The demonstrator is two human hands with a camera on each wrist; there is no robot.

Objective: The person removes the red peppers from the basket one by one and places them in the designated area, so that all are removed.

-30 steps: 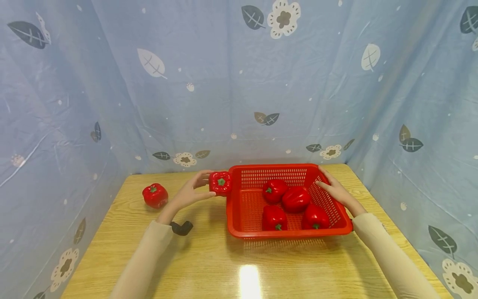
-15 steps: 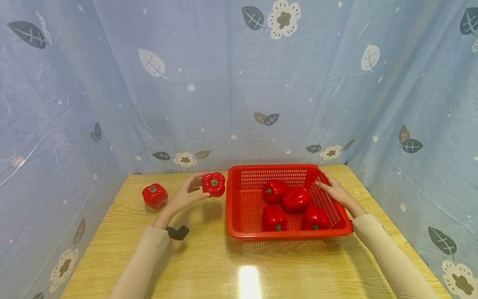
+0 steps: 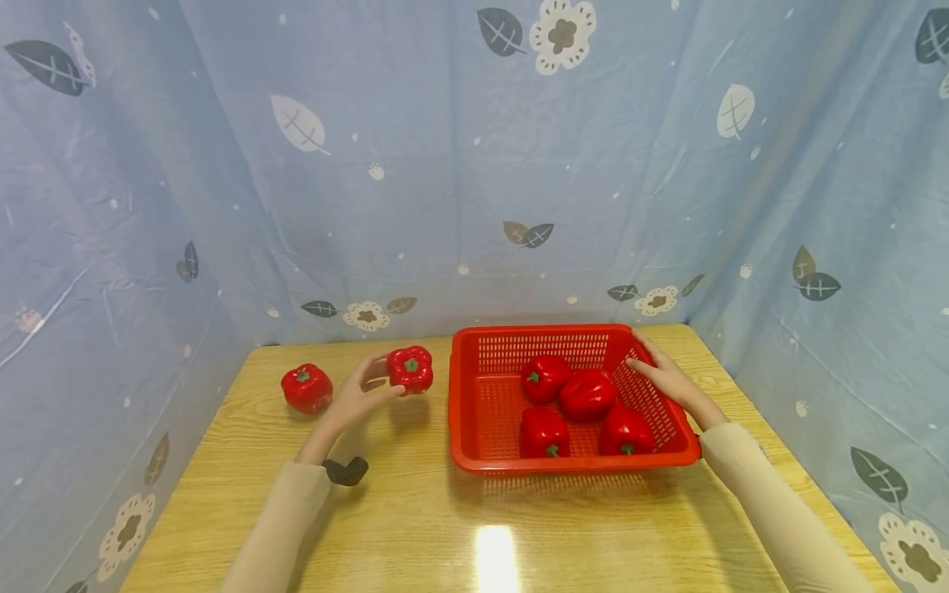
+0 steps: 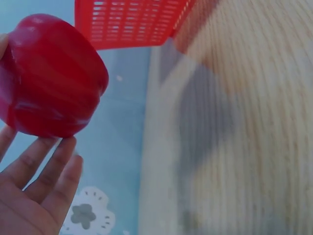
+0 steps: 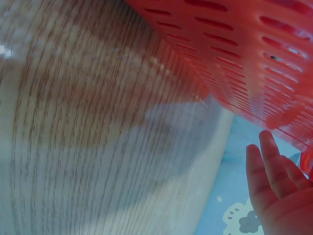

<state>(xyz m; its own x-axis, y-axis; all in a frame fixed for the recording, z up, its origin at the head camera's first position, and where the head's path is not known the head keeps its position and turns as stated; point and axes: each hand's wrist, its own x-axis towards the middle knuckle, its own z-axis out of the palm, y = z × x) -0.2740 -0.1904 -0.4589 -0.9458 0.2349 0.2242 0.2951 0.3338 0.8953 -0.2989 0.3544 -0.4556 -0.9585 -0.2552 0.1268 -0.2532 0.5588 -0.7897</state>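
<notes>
Glossy red, the held pepper [image 3: 410, 370] is pinched in the left hand [image 3: 361, 394], the thumb on its near side and the other fingers on its far side; its green stem faces up, and its shadow falls on the tabletop [image 3: 415, 519] below the fingertips. The left wrist view shows several of those fingers slightly fanned, gaps between them, their tips against the pepper's surface. Behind the left fingers, towards the person's left, a second red pepper [image 3: 307, 388] sits on the pale wood, well apart from them. A black piece [image 3: 346, 471] juts out at the wrist, nearer the body than the fingers. To the right of the left fingertips, apart from the held pepper, stands a red slotted basket [image 3: 549, 330]. The right hand [image 3: 663, 375] holds its right rim, thumb over the inner side and straight fingers outside; in the right wrist view these fingers lie a little spread just beside the slotted wall, and whether all of them touch it I cannot tell. Left of the right thumb, inside the basket, lie four red peppers [image 3: 588, 395]. Beyond both hands' fingers hangs a blue curtain [image 3: 415, 206] patterned with leaves and flowers.
</notes>
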